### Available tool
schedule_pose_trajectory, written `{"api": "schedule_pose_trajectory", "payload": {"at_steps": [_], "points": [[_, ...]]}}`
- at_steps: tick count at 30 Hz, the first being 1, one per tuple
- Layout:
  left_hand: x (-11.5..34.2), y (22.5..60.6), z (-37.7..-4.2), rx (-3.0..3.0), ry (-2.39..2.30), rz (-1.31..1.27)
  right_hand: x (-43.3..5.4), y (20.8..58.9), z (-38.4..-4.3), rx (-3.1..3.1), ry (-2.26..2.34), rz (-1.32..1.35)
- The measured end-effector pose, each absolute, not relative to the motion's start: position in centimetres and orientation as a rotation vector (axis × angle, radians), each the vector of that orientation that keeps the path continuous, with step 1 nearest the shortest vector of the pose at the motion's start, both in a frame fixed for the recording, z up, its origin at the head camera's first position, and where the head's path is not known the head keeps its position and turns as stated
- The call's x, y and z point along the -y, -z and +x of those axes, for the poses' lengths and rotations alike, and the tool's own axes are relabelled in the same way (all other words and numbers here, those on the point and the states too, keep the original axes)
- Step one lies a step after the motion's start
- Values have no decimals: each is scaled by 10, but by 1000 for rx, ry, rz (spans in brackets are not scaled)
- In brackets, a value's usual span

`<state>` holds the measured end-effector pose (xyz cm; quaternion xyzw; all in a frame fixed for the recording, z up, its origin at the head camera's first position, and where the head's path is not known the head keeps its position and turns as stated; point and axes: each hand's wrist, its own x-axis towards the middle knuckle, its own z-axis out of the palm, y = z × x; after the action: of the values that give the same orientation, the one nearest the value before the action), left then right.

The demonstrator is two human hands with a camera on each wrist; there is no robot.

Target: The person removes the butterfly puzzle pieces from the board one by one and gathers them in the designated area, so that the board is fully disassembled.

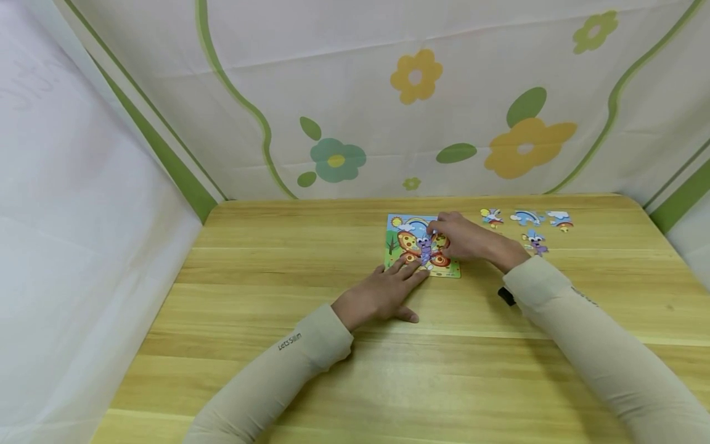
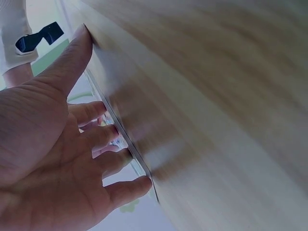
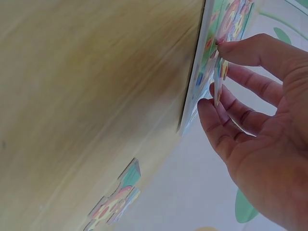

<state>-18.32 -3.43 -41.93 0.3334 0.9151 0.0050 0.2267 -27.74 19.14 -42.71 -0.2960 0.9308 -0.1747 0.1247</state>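
A square butterfly jigsaw puzzle (image 1: 392, 262) lies flat on the wooden table. My left hand (image 1: 383, 293) rests at its lower left, with spread fingertips on the near edge and the thumb out on the tabletop. Over the puzzle's right side is my right hand (image 1: 463, 237). In the right wrist view its thumb and fingers pinch a thin, colourful puzzle piece (image 3: 218, 85), tilted up from the board (image 3: 195, 79). The right hand covers part of the picture, so what lies under it is hidden.
Several loose puzzle pieces (image 1: 535, 242) lie on the table right of the puzzle, mostly near the far edge. One loose piece (image 3: 115, 199) shows low in the right wrist view. A flower-printed white curtain (image 1: 377, 123) hangs behind the table (image 1: 266, 259).
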Motion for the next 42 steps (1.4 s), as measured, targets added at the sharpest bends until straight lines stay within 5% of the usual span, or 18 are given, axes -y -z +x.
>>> {"api": "schedule_pose_trajectory", "payload": {"at_steps": [42], "points": [[36,423,-183,-2522,-13,923,-205,428,-272,-2805,450,-954]]}}
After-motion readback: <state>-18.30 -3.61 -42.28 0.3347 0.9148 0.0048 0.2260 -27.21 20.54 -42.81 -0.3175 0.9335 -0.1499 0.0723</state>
